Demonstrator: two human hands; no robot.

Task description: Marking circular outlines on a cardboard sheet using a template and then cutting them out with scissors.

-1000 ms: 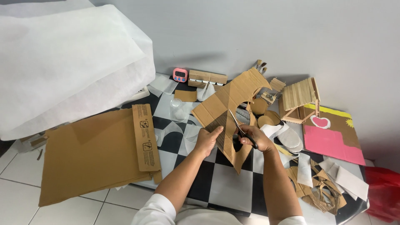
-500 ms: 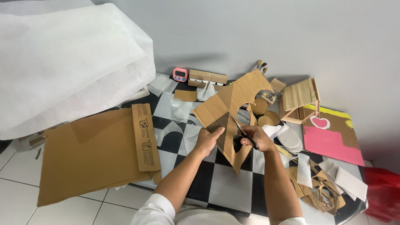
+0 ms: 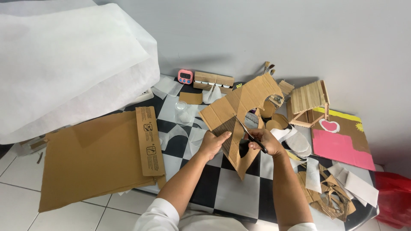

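1. Your left hand (image 3: 212, 143) grips the cardboard piece (image 3: 239, 115) by its lower left edge, thumb on the front face, fingers wrapped behind, and holds it up off the checkered mat (image 3: 222, 188).
2. That piece sits right over the middle of the mat, tilted, its broad end leaning away from you and its narrow tip pointing down toward you.
3. Look at it: plain brown corrugated board, jagged in outline, wide and roughly rectangular at the top, tapering to a point at the bottom.
4. A curved hollow is already cut out of its right side, and a darker band of exposed ribbing runs down the lower half.
5. Your right hand (image 3: 266, 143) is clenched through the dark handles of the scissors (image 3: 249, 134), fingers curled tight.
6. The blades angle up and left from that hand, lying against the board at the edge of the hollow; whether they are parted or closed, I cannot tell.
7. Beyond the mat's far edge stands a small pink timer (image 3: 185, 76) against the wall.
8. On the mat's far right side sits a little wooden stick house (image 3: 309, 102), with a pink painted board (image 3: 340, 143) just beside it.
9. Off the mat's left edge lies a big flat cardboard sheet (image 3: 94, 160).
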